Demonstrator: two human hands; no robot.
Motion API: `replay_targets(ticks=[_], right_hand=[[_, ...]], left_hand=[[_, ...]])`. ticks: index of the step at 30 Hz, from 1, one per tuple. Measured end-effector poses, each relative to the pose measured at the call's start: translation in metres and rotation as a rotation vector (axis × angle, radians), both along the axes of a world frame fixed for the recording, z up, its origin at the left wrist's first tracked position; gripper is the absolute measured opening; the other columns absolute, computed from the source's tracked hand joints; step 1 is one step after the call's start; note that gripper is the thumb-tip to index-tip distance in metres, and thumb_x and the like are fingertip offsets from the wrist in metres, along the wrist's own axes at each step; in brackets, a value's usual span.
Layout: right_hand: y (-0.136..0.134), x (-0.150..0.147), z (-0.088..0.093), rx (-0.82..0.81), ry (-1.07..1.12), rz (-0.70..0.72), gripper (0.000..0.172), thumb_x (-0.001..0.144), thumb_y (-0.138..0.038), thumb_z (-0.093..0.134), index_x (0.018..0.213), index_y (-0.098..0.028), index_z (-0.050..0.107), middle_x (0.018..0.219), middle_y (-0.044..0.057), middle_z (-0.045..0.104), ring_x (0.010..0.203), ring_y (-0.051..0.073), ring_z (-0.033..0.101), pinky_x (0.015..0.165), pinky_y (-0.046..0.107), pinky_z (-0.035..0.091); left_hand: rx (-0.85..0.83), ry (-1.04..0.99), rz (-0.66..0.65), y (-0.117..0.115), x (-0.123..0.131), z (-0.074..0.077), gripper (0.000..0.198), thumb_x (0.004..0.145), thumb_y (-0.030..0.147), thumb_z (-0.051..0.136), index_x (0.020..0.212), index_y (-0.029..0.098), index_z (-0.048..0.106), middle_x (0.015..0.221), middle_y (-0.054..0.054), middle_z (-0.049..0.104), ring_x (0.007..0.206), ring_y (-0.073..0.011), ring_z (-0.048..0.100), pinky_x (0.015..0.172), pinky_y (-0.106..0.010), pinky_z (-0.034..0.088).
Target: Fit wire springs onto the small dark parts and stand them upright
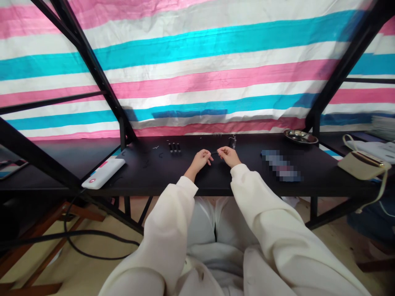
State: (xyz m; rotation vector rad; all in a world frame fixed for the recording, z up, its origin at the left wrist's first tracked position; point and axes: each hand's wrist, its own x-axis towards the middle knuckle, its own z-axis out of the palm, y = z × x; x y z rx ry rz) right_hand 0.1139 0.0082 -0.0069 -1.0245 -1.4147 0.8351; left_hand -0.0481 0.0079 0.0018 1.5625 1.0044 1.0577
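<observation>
My left hand [202,158] and my right hand [227,155] rest close together on the black table [216,181], both with fingers curled. Between them they pinch a small thin dark piece [215,152], too small to name. Behind my left hand stand three short dark cylinders [174,148] in a row. Small wire bits [156,147] lie scattered to their left. A small metal clip-like part [233,141] sits just behind my right hand. White sleeves cover both my arms.
A white power bank [103,174] with a black cable lies at the table's left. A metal dish [300,136] stands at the back right, a blurred object [282,165] in front of it. A beige bag [362,164] sits far right. Black frame bars rise on both sides.
</observation>
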Motion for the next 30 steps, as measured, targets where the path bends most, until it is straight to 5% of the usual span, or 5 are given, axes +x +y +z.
replay_targets(ticks=[13, 30], right_hand=[[-0.002, -0.002, 0.003, 0.012, -0.007, -0.004, 0.043, 0.061, -0.058, 0.059, 0.075, -0.017, 0.056, 0.059, 0.0, 0.056, 0.05, 0.01, 0.049, 0.054, 0.029, 0.044], [-0.003, -0.002, 0.004, 0.03, 0.022, 0.027, 0.043, 0.062, -0.058, 0.061, 0.078, -0.018, 0.057, 0.06, -0.001, 0.056, 0.051, 0.01, 0.05, 0.055, 0.029, 0.045]], left_hand=[[0.243, 0.281, 0.141, -0.01, 0.005, -0.002, 0.031, 0.091, 0.035, 0.029, 0.066, 0.02, 0.042, 0.043, 0.006, 0.044, 0.039, -0.0087, 0.042, 0.056, -0.024, 0.035], [0.059, 0.143, 0.182, 0.002, 0.004, -0.005, 0.047, 0.088, 0.046, 0.031, 0.059, 0.016, 0.052, 0.037, 0.003, 0.044, 0.038, -0.0092, 0.044, 0.052, -0.022, 0.034]])
